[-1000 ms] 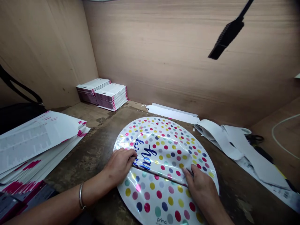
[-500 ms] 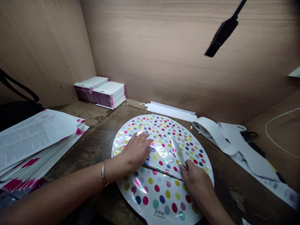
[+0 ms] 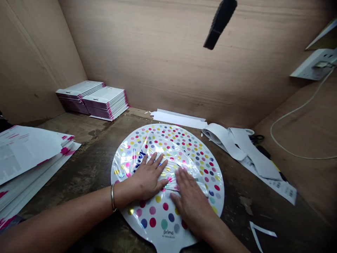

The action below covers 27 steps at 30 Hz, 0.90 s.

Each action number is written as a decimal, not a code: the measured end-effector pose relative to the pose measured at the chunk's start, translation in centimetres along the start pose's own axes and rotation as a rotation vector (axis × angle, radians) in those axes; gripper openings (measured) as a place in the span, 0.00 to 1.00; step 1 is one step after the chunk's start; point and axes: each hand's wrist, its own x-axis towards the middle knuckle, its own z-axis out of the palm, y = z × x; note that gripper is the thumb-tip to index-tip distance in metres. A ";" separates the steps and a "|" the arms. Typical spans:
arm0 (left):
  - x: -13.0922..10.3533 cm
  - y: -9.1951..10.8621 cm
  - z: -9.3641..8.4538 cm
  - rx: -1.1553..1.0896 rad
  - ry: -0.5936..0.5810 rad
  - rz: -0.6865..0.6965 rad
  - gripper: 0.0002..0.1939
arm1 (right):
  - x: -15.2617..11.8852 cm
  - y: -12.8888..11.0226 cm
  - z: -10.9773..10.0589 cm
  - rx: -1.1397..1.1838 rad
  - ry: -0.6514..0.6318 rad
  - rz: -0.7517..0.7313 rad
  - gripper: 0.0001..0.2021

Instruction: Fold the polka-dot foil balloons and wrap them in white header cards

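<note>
Left hand (image 3: 147, 178) and right hand (image 3: 191, 200), grips flat and unclenched, seemingly smooth the dotted foil (image 3: 167, 206); even pressure seems called for next.

A silvery bangle (image 3: 113, 198), probably metal, circles the left wrist (image 3: 119, 195).

Left hand (image 3: 147, 178) palm-down, fingers splayed — right hand (image 3: 191, 199) flat alongside.

Balloon (image 3: 158, 214) on tbl (image 3: 92, 168) | card pile (image 3: 31, 147) L | pkts (image 3: 105, 100) rear-L | strips (image 3: 265, 165) R
</note>
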 end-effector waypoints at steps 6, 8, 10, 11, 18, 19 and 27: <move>0.0 0.2 0.1 0.014 -0.007 -0.005 0.35 | -0.3 2.9 -2.8 -0.210 0.165 0.296 0.26; -0.3 0.5 0.4 0.011 0.016 -0.001 0.35 | 0.7 1.5 -2.6 -0.155 0.235 0.056 0.25; -0.4 0.4 0.7 0.005 0.035 0.013 0.35 | 1.7 -0.2 -1.6 -0.076 0.149 -0.092 0.25; -0.3 0.0 0.7 0.002 0.036 0.031 0.35 | 2.1 -0.9 -1.0 -0.050 0.091 -0.107 0.25; 2.7 -7.7 -4.3 0.057 0.042 -0.108 0.26 | 2.5 -1.4 -0.1 -0.030 -0.021 -0.015 0.25; 2.8 -8.1 -4.9 0.063 0.064 -0.129 0.25 | 2.5 -1.3 -0.2 -0.035 -0.023 -0.013 0.25; -3.6 -4.1 -2.1 0.033 0.023 -0.068 0.29 | 2.7 -1.2 0.2 -0.006 -0.024 -0.006 0.26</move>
